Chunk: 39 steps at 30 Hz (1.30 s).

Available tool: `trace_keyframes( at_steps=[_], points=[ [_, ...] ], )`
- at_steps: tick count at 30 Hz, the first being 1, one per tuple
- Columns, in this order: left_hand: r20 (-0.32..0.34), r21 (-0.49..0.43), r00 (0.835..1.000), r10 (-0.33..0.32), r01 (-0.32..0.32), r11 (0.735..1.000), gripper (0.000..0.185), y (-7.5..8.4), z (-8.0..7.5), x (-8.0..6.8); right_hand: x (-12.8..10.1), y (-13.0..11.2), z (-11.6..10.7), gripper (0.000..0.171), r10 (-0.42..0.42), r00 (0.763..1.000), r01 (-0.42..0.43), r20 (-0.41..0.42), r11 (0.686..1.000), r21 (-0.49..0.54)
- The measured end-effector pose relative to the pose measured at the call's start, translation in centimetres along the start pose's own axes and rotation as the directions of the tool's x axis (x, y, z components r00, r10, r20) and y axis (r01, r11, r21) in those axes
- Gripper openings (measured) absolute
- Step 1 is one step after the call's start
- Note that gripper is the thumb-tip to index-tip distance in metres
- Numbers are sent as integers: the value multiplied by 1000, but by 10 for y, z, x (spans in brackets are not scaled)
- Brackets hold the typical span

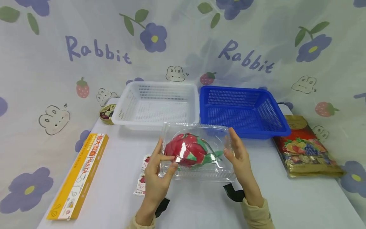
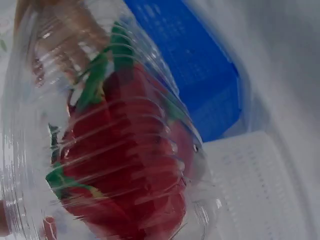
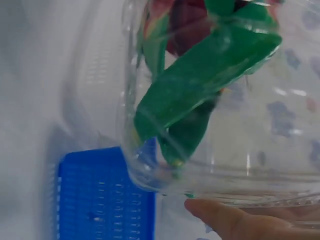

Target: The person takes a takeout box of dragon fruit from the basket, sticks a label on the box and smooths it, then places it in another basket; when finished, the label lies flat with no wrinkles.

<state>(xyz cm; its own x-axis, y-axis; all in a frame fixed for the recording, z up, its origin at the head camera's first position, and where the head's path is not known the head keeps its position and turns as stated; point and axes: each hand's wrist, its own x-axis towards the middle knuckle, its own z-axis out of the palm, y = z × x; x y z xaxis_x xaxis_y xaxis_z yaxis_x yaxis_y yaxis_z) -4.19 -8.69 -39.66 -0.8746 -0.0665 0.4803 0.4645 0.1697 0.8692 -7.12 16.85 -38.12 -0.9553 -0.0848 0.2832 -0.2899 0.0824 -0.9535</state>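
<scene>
Clear container (image 1: 197, 173), red-and-green fruit (image 1: 186, 148) inside, was held above table (image 1: 120, 178), in front of white basket (image 1: 163, 109) and blue basket (image 1: 233, 116). Left hand (image 1: 157, 171) and right hand (image 1: 242, 160) gripped opposite ends. Likely risk: uneven squeeze bowing thin plastic, letting fruit roll and container tip.

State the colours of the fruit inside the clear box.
The fruit is red and green; it shows best in the head view.
</scene>
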Motion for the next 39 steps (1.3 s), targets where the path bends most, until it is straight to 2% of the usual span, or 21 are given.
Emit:
trace_keyframes(
  at_steps=[2,6,10,16,21,27,31,34,36,38,39],
  points=[
    [-27,22,998,-58,58,998,30,-2,3,-6,-6,4,0,69,-26,1000,27,10,999,-42],
    [-5,26,990,-138,139,990,46,-8,7,-16,-17,14,-2,77,-49,999,50,16,994,-96],
    [11,60,986,-169,168,984,46,-16,9,-27,-26,25,-2,79,-25,999,30,43,993,-115],
    [19,114,980,-200,197,974,38,-27,7,-41,-37,41,1,80,67,995,-56,77,989,-136],
    [34,148,975,-221,214,966,36,-33,5,-47,-43,52,1,77,107,990,-92,89,983,-159],
    [93,236,977,-193,166,957,42,-37,4,-44,-47,60,-4,71,131,988,-115,83,978,-172],
    [135,291,966,-221,175,941,48,-38,-2,-41,-45,60,-6,70,158,983,-139,90,972,-188],
    [161,265,959,-235,187,946,47,-42,-9,-40,-45,59,-7,70,184,979,-165,88,968,-189],
    [134,236,961,-243,207,949,46,-45,-16,-38,-46,60,-7,69,189,978,-171,86,968,-182],
    [62,210,963,-263,245,947,44,-49,-23,-36,-46,60,-7,69,192,978,-175,86,969,-174],
    [11,207,957,-290,282,937,42,-49,-27,-34,-47,61,-7,68,192,978,-175,86,970,-171]
  ],
)
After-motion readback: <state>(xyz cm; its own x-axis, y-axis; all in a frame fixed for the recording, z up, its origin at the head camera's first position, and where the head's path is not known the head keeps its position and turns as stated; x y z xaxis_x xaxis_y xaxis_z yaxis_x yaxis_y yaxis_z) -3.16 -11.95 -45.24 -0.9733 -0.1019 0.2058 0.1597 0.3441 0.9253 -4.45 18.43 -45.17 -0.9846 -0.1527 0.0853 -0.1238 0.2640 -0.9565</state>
